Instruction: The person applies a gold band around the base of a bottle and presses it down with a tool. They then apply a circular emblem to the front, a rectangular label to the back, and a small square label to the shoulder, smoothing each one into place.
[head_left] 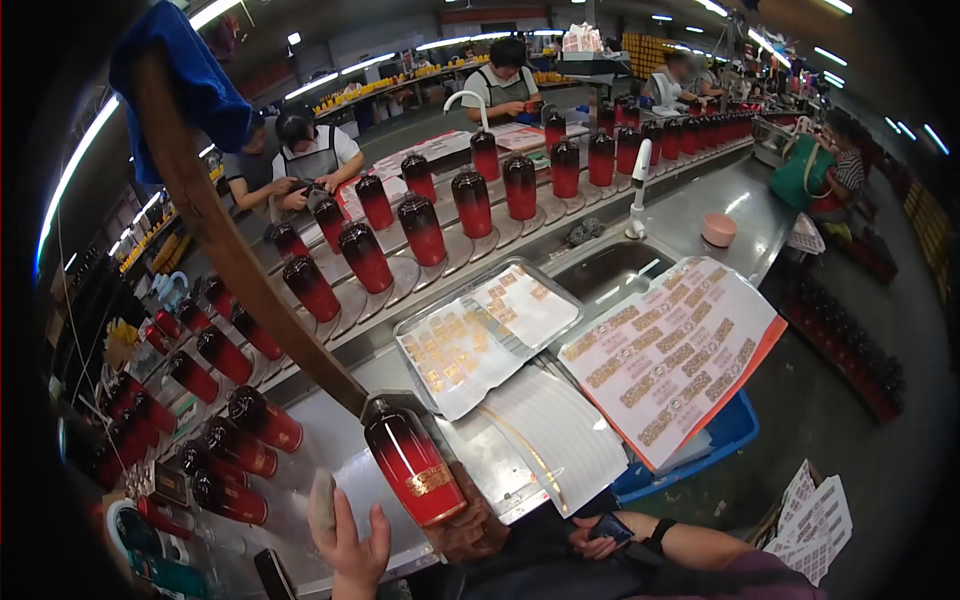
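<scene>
My left hand [357,550] is at the bottom, fingers raised and apart, with a pale covering on one finger. It holds nothing and is nearest a red-and-black bottle [408,455] with a gold label. This bottle lies tilted on a crumpled brown support [470,535], apart from both hands. To its right, low against my dark clothing, my right hand [595,540] is closed around a small dark flat piece [611,528] whose kind I cannot make out. Beyond the bottle is a metal tray [455,405] bearing gold decals on white paper.
A wooden post [215,230] with a blue cloth [190,85] rises at left. Red bottles [420,228] line a conveyor. Right of the tray are a sink [610,275], a faucet [640,185], a decal sheet [670,350] and a blue bin [735,430]. Several people sit across.
</scene>
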